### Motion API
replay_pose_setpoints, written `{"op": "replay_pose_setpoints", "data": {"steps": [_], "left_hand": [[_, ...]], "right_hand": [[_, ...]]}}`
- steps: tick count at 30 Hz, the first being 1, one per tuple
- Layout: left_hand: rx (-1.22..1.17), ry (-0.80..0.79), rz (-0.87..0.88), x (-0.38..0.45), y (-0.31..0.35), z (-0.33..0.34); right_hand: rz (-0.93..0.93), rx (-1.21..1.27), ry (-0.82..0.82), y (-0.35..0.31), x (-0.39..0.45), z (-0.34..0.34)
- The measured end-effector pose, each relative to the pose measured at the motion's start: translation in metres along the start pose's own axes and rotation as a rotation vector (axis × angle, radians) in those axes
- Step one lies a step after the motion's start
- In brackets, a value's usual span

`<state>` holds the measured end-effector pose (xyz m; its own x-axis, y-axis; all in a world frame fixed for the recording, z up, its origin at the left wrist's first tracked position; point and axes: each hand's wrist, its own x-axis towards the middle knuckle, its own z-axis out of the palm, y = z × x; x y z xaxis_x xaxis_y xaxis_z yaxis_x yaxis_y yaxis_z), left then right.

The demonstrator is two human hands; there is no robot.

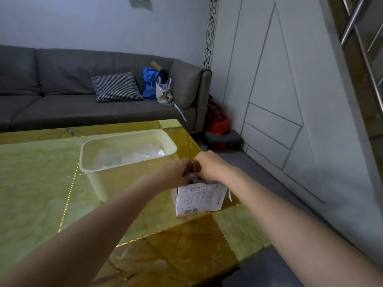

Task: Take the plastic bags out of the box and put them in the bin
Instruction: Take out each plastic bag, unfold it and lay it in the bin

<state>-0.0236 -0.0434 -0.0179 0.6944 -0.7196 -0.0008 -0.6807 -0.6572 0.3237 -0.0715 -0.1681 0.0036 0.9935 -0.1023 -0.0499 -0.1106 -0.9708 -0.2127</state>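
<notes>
Your left hand (174,172) and right hand (209,165) meet at centre frame over the open box (200,198), fingers curled into the crumpled plastic bags (193,177); the exact hold is hidden. The box stands near the table (41,183)'s right edge, just beside the cream bin (116,181), which already holds clear bags.

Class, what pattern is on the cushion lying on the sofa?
The cushion has a black-and-white houndstooth check, seen best in the head view.
</notes>
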Motion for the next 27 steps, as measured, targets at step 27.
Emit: {"op": "replay_pose_setpoints", "data": {"steps": [27], "left_hand": [[-0.299,0.048,-0.021,-0.014,0.001,-0.01]], "right_hand": [[0.053,0.267,-0.271,-0.008,-0.003,-0.034]]}}
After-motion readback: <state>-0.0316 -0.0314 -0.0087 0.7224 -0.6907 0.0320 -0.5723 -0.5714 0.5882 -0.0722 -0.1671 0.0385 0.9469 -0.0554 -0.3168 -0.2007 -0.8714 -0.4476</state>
